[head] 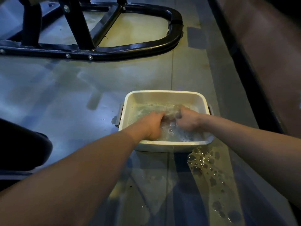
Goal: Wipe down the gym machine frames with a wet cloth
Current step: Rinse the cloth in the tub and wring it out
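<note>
A white rectangular basin (162, 95) of foamy water stands on the floor in front of me. Both my hands are down in the water. My left hand (150, 123) and my right hand (187, 119) have curled fingers gripping a dark cloth (169, 119) between them. The cloth is mostly under the churning water and blurred. The black gym machine frame (130, 46) with bolts lies on the floor beyond the basin, at the upper left.
Splashed water (205, 167) pools on the grey floor just in front of the basin on the right. A dark wall base (254, 75) runs along the right side. My dark-clothed knee (21, 144) is at the left edge.
</note>
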The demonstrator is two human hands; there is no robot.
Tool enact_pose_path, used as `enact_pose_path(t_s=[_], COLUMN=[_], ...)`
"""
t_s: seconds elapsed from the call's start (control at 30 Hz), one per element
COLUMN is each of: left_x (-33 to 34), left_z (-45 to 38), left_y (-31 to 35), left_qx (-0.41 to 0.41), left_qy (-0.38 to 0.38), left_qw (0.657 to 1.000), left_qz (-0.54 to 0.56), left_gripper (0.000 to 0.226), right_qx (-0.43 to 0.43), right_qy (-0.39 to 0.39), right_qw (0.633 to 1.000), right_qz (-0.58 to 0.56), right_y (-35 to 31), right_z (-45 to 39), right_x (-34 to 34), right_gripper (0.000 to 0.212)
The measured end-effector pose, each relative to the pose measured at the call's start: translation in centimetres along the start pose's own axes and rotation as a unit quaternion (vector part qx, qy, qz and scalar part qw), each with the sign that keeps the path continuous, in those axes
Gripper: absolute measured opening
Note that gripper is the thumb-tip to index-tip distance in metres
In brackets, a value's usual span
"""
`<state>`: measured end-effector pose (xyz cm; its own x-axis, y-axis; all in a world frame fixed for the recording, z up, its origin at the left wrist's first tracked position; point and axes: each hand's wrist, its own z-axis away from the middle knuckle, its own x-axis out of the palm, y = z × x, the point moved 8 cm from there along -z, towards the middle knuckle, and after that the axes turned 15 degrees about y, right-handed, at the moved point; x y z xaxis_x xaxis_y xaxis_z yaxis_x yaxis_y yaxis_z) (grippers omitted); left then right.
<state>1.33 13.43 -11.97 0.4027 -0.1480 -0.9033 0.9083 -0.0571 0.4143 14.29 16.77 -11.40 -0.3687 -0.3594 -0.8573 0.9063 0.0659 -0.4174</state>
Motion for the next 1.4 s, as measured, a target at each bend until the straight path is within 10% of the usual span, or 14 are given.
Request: enact_pose_path(t_s=[0.1, 0.23, 0.37, 0.5, 0.67, 0.87, 1.13, 1.27, 1.4], left_x=[-1.0, -2.3, -2.3, -2.9, -3.4, -5.2, -7.6, -7.4, -6.5], left_z=[-0.1, 0.9, 2.0, 3.3, 4.3, 1.7, 2.1, 1.9, 0.9], left_y=[-0.8, -1.6, 0.4, 3.2, 3.3, 3.2, 4.7, 5.5, 2.7], left_qx=[-0.144, -0.274, -0.312, -0.282, -0.236, -0.057, 0.16, 0.242, 0.061], left_qy=[0.006, 0.011, -0.096, -0.212, -0.251, -0.048, 0.154, 0.16, 0.105], left_qw=[0.972, 0.895, 0.777, 0.704, 0.812, 0.994, 0.96, 0.939, 0.991], left_qz=[0.184, 0.352, 0.539, 0.617, 0.472, 0.082, -0.17, -0.186, -0.059], left_gripper=[0.027, 0.025, 0.039, 0.044, 0.036, 0.014, 0.035, 0.046, 0.021], right_qx=[0.009, -0.043, -0.189, -0.233, -0.317, -0.209, -0.032, -0.031, -0.12], right_qy=[0.058, 0.084, 0.091, 0.242, 0.234, 0.122, -0.11, -0.043, 0.077], right_qw=[0.998, 0.979, 0.978, 0.935, 0.916, 0.944, 0.993, 0.997, 0.99], right_qz=[-0.035, -0.18, -0.014, -0.11, 0.075, 0.226, -0.005, -0.054, -0.01], right_y=[-0.1, -0.8, -2.3, -3.6, -4.8, -4.6, -3.1, -2.6, -2.4], right_z=[0.6, 2.1, 4.1, 4.7, 3.7, 2.6, 2.9, 2.5, 1.9], right_x=[-1.5, -2.9, -2.3, -4.8, -6.4, -5.5, -2.3, -2.8, -4.2], right_gripper=[0.018, 0.06, 0.115, 0.08, 0.02, 0.026, 0.017, 0.022, 0.066])
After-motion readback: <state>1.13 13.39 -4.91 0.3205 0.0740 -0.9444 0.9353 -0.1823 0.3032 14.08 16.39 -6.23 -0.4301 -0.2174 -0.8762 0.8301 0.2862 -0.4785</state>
